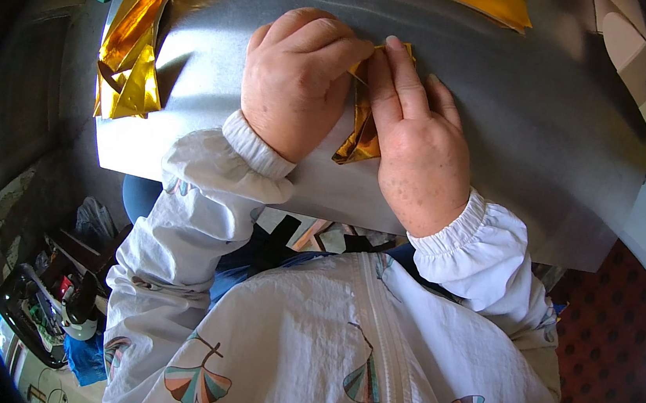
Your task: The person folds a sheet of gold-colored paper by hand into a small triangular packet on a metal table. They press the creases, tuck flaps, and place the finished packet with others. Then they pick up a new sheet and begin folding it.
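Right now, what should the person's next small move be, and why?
Probably slide the right hand down the gold foil strip, pressing it: the fingers lie extended over its upper part, while its creased lower end shows uncovered and the left hand is curled near its upper end.

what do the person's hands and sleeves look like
The left hand and right hand are bare, with no gloves or rings showing. The sleeves are white, loose and wrinkled, with gathered cuffs at the wrists. Fan-shaped leaf prints show on the left one.
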Tool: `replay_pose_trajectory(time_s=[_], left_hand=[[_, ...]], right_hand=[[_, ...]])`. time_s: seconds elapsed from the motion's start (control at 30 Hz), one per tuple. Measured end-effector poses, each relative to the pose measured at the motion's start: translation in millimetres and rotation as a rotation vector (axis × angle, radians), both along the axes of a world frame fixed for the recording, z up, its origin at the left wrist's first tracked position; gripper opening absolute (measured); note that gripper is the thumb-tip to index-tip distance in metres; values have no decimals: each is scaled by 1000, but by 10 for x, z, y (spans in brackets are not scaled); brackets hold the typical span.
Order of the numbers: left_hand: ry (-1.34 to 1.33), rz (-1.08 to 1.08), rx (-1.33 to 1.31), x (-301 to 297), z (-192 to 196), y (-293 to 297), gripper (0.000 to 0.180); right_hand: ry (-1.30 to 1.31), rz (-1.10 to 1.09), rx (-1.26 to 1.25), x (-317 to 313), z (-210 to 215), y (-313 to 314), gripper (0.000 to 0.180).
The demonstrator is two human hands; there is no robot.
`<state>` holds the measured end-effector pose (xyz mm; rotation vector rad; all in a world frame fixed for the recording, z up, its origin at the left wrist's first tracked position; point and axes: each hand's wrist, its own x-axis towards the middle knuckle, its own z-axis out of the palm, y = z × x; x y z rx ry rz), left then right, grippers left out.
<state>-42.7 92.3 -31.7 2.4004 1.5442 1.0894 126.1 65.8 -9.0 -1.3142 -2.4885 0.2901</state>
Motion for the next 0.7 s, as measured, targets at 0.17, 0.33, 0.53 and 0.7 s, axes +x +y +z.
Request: replay_pose_trajectory(time_s=[0.17,0.33,0.53,0.7], left_hand=[[-64,65,-119,-4,26,-11,28],[-83,54,-122,-38,20,-22,27],[210,-66,52,-151,33,-25,32],[354,-120,124,-207,43,11,39]], right_hand=[[-26,-14,-12,-3,9,-14,47],[-36,-7,-7,-7,11,-16,43],[-43,-20,-39,-9,14,-25,46],[-28,-9,-6,-16,6,-8,37]])
